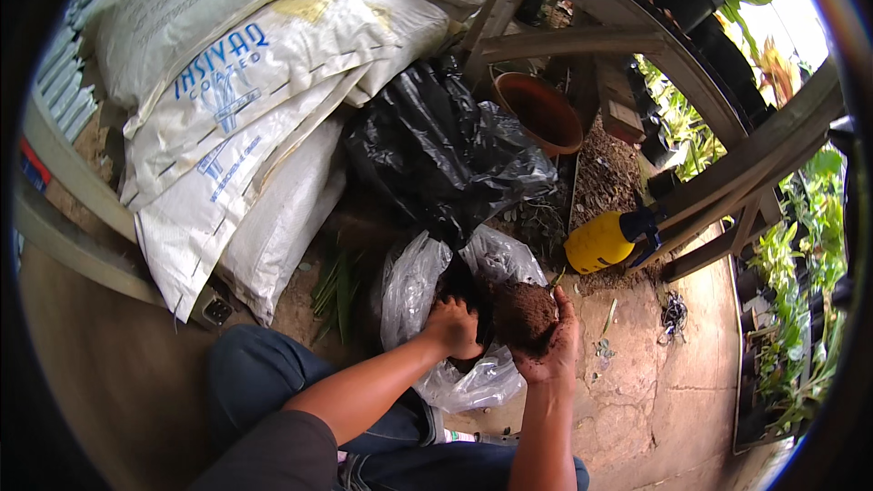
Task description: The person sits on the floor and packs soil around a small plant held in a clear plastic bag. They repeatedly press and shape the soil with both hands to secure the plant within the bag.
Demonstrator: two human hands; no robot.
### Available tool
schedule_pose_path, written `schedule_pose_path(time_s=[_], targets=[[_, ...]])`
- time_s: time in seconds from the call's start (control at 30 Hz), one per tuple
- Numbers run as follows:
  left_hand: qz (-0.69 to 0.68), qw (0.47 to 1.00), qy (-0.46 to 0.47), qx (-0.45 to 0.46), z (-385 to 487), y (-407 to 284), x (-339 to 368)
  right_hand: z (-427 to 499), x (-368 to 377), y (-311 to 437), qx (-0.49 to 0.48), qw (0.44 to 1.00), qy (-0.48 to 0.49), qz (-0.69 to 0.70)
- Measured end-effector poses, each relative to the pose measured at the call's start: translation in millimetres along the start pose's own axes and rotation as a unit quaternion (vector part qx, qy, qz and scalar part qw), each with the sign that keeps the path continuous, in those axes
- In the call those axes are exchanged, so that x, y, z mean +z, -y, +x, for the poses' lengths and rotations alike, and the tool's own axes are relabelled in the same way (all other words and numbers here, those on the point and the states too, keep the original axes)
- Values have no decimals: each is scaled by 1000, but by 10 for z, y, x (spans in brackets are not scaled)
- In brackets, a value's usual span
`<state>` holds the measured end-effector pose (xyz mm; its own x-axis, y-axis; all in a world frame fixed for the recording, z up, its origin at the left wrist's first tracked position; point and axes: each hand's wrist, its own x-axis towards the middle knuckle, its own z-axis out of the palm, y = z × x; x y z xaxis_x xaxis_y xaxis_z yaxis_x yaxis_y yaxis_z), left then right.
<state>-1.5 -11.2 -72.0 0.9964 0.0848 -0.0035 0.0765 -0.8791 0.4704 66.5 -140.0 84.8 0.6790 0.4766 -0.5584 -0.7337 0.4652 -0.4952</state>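
My right hand (556,348) is palm up and cradles a rounded clump of brown potting soil (524,316) over the right side of a clear plastic bag (412,286). My left hand (455,327) reaches into the bag's mouth, its fingertips in dark soil; whether they grip any of it cannot be told. The bag's edges are folded outward around the soil. Just behind it lies a crumpled black plastic bag (423,143). To the right, a yellow spray bottle (599,243) with a dark blue top lies tilted.
White woven sacks (273,95) are stacked at the left. A terracotta-coloured pot (539,112) stands beneath a wooden frame (573,44), beside loose chips (603,177) on the ground. Green leaves (335,293) lie left of the clear bag. Potted plants (791,348) line the right side, beyond a concrete floor (627,395).
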Motion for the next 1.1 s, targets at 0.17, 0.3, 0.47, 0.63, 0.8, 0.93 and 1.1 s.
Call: schedule_pose_path(time_s=[0.17,0.3,0.47,0.63,0.8,0.93,1.1], targets=[[-25,999,20,2,11,-21,-75,24,-31,49,5,1000,20,9],[-54,998,23,-8,35,-22,-134,67,-95,67,-12,1000,15,11],[-90,996,18,-6,25,-14,-163,80,-83,48,-15,1000,-11,-1],[-109,994,19,-5,28,-17,-224,70,-69,40,-22,1000,-18,-12],[-129,990,48,-32,101,-39,-361,60,-102,83,-34,999,4,-3],[-136,986,65,-67,203,-31,-500,61,-110,109,-43,999,-6,1],[-226,974,2,-1,305,71,-670,69,-130,106,-36,999,5,-10]])
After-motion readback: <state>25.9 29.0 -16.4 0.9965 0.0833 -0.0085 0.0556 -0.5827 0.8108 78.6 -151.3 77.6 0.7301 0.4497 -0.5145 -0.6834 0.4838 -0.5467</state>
